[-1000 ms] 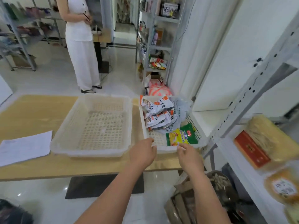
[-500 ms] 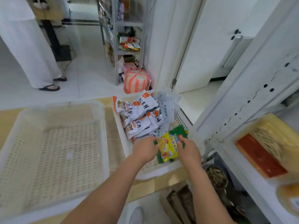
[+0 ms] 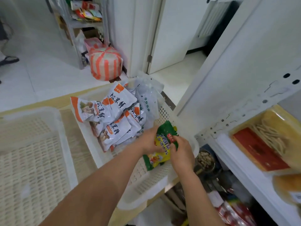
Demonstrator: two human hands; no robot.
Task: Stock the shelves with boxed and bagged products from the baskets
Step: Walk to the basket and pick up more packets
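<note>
Left hand (image 3: 147, 141) & right hand (image 3: 182, 154) each pinch a side edge of the green-and-yellow plastic seasoning pouch (image 3: 161, 150), held just over the white perforated plastic basket (image 3: 140, 201) (white-and-orange snack bags (image 3: 117, 103) heaped behind), prob. to keep it flat for the white metal shelf (image 3: 241, 168).

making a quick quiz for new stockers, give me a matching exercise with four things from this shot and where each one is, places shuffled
Things:
1. green and yellow bag
2. white and orange bags
3. striped sack
4. yellow pack with red label

Places:
a. on the floor beside the far shelf unit
b. lying on the near shelf at right
c. gripped by the left hand and the right hand
d. piled in the right basket

Pairs: 1-c, 2-d, 3-a, 4-b
</note>
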